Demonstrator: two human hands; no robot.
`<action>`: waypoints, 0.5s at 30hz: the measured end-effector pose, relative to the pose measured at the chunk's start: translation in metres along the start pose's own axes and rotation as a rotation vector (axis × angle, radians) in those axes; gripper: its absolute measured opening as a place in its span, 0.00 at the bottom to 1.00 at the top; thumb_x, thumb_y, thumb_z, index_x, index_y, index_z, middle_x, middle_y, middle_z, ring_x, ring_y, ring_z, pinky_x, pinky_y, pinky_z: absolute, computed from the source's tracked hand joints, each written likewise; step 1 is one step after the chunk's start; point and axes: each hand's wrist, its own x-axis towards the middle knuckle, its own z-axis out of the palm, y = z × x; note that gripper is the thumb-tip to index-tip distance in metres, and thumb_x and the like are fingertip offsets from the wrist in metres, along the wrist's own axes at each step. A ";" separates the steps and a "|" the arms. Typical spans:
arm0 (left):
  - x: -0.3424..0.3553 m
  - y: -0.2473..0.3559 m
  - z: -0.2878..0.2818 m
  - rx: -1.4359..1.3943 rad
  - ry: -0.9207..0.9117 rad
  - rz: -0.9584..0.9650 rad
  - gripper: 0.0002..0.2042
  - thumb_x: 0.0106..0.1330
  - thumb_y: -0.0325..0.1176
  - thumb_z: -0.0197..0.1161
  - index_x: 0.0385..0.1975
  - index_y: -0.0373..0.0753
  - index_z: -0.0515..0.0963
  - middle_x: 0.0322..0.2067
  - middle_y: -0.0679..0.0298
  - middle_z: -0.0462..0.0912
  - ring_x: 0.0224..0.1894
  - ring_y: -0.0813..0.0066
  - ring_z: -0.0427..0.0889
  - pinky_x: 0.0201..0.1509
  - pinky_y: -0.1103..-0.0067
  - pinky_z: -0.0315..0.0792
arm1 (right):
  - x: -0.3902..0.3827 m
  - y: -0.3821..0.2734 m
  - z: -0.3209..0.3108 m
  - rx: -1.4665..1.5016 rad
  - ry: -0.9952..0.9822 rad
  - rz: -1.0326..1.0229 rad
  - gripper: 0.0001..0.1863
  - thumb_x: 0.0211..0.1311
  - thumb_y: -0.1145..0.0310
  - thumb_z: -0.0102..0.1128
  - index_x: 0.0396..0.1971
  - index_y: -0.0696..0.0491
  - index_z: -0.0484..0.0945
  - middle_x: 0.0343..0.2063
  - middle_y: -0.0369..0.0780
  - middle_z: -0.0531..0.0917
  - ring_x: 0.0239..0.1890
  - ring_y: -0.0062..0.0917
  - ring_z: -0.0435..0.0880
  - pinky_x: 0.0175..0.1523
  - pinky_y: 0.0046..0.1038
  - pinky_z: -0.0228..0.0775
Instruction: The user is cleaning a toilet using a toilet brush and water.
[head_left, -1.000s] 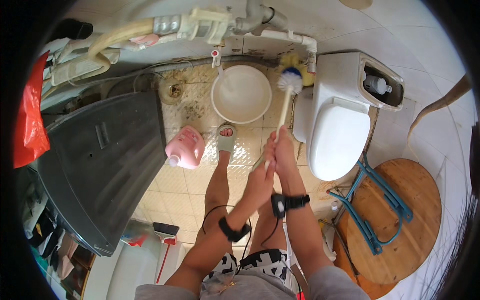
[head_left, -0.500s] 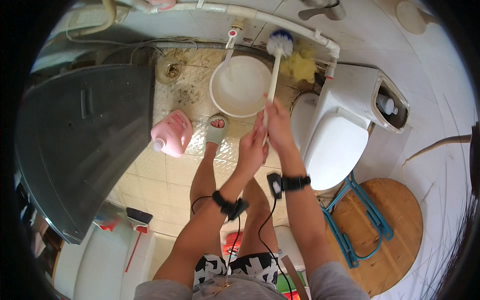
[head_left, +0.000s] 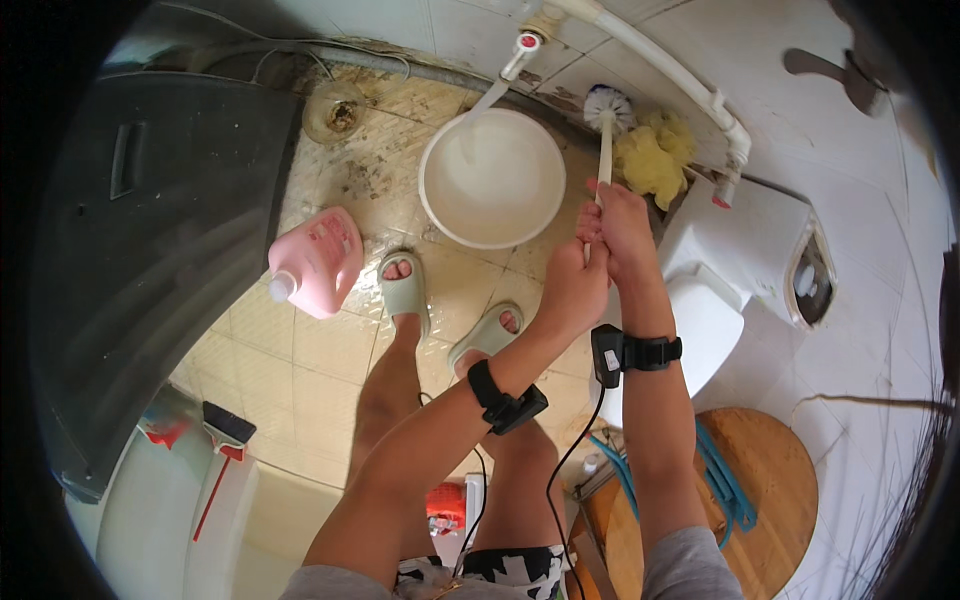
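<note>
Twd far edge of floor [head_left: 320,370]: brush [head_left: 606,145] points, bristles [head_left: 606,103] out; R hand [head_left: 623,222] nearer them, L hand [head_left: 577,288] behind, both wrapped tight.

Pink jug [head_left: 320,262] on tiled floor [head_left: 320,375], near dark panel [head_left: 175,260] at left. Red-handled broom [head_left: 229,424] lower left. White toilet [head_left: 712,312] right. Round wooden board [head_left: 778,475] lower right, blue metal legs [head_left: 735,502] against it.

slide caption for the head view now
Left hand and right hand grip a long-handled brush beside a white basin.
</note>
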 end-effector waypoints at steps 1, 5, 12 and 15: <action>0.017 -0.007 -0.001 0.031 0.028 0.015 0.17 0.74 0.40 0.46 0.24 0.35 0.70 0.14 0.68 0.69 0.12 0.80 0.67 0.14 0.78 0.60 | 0.019 0.002 0.001 -0.005 -0.011 -0.028 0.11 0.67 0.69 0.46 0.43 0.61 0.66 0.21 0.39 0.70 0.15 0.19 0.63 0.18 0.24 0.59; 0.098 -0.022 -0.007 0.120 0.082 -0.173 0.22 0.73 0.41 0.44 0.20 0.31 0.71 0.12 0.61 0.71 0.12 0.71 0.70 0.15 0.72 0.62 | 0.129 0.025 -0.014 -0.131 -0.013 0.040 0.10 0.66 0.71 0.47 0.42 0.61 0.68 0.20 0.37 0.69 0.15 0.19 0.62 0.18 0.23 0.57; 0.075 -0.037 -0.012 0.271 0.283 0.515 0.20 0.71 0.37 0.45 0.26 0.24 0.74 0.16 0.49 0.76 0.18 0.57 0.78 0.24 0.64 0.69 | 0.067 0.030 -0.005 -0.013 0.046 -0.051 0.08 0.64 0.72 0.51 0.36 0.62 0.68 0.20 0.40 0.71 0.15 0.23 0.67 0.18 0.28 0.60; 0.109 -0.027 -0.022 0.456 0.244 0.312 0.22 0.70 0.39 0.46 0.23 0.23 0.74 0.19 0.43 0.77 0.28 0.48 0.81 0.31 0.62 0.72 | 0.127 0.026 0.007 -0.129 0.019 -0.044 0.08 0.65 0.71 0.51 0.38 0.61 0.69 0.19 0.39 0.70 0.15 0.21 0.66 0.18 0.25 0.60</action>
